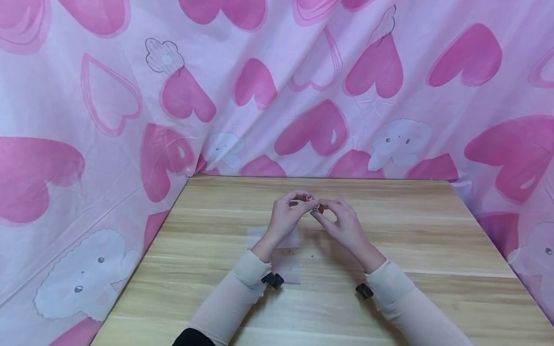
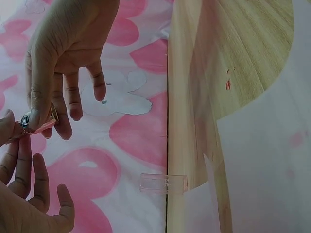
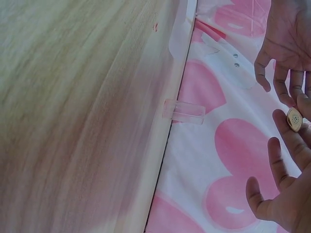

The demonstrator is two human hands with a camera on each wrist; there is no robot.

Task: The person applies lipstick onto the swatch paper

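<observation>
Both hands meet above the far half of the table, in the middle of the head view. My left hand [image 1: 286, 214] pinches one side of a small gold oval piece [image 3: 294, 119], its thumb and forefinger close together. From the other side my right hand [image 1: 342, 223] pinches it too. In the left wrist view a red strip [image 2: 44, 127] and a dark shiny bit [image 2: 25, 119] show at the fingertips beside a thin gold rim. The other fingers of both hands are spread loosely. Fingertips hide much of the piece, and I cannot tell its kind.
Two translucent plastic sheets [image 1: 287, 270] lie on the wooden table [image 1: 207, 269] under my left forearm. Tiny reddish bits [image 1: 312, 256] are scattered beside them. A clear plastic piece [image 3: 184, 111] sits across the table's far edge. A pink heart-patterned curtain [image 1: 311, 129] hangs behind.
</observation>
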